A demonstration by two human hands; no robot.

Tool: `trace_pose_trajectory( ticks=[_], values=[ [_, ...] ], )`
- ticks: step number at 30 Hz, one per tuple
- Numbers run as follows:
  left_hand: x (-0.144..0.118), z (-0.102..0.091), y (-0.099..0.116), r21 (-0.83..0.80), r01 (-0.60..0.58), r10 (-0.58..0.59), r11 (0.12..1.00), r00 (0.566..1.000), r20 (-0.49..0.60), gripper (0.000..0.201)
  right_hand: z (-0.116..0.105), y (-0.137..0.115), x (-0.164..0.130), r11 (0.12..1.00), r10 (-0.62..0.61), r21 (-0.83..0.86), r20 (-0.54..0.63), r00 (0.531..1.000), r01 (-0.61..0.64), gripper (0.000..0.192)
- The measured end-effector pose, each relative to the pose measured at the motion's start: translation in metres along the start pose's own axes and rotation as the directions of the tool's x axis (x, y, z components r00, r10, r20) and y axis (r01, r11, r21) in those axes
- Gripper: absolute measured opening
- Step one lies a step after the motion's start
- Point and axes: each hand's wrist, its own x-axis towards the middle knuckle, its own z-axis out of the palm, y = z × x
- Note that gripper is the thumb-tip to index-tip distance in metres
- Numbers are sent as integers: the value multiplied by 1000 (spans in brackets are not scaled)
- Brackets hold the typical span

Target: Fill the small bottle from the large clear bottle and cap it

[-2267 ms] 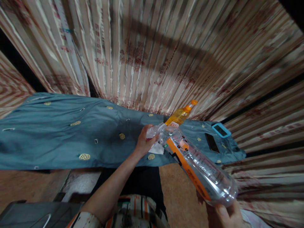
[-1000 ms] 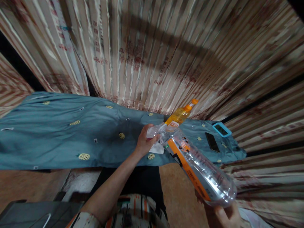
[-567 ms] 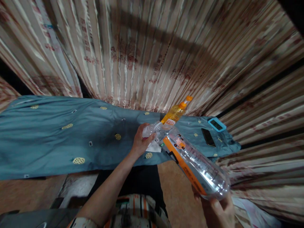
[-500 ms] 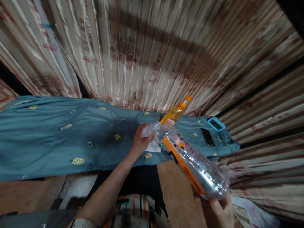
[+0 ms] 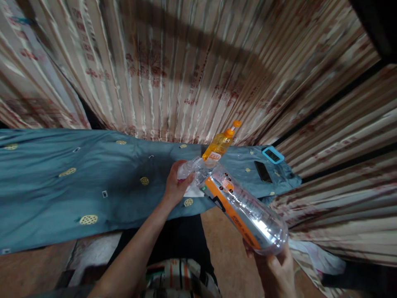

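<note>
Mostly illegible label (image 5: 231,213) on clear bottle (image 5: 248,207).

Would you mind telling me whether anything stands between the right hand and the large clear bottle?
Nothing visible does; the right hand directly holds the large clear bottle near its base end.

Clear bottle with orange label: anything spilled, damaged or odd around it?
Nothing stands out: no visible spill or damage. The clear bottle slants between the left hand and right hand; the blue cloth is wrinkled.

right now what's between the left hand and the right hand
The orange-labelled clear bottle slants between the left hand and the right hand, as the head view shows.
</note>
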Motion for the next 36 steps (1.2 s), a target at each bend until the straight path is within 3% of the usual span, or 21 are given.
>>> trace_pose_trajectory(
  ticks=[5,11,15,19,27,36],
  values=[
    [0,0,0,3,-1,1,1000,1000,0,50,2,-3,-5,1000,6,16,36,999,-6,86],
    [-1,1,4,-16,30,-30,999,999,20,51,2,-5,-11,997,78,20,-89,993,-76,77],
    [-3,2,4,-25,56,-56,998,998,13,51,-2,0,-11,997,78,13,-102,992,-77,65],
    [-3,4,2,-30,72,-71,997,997,15,50,-4,4,-12,996,88,16,-155,984,-87,73],
    [-4,6,3,-22,62,-62,998,998,-5,50,-8,-1,-1,999,28,-45,-16,999,-29,63],
    [-4,4,6,-28,69,-69,997,998,9,52,-5,-1,-3,998,69,8,20,997,-69,55]
  ],
)
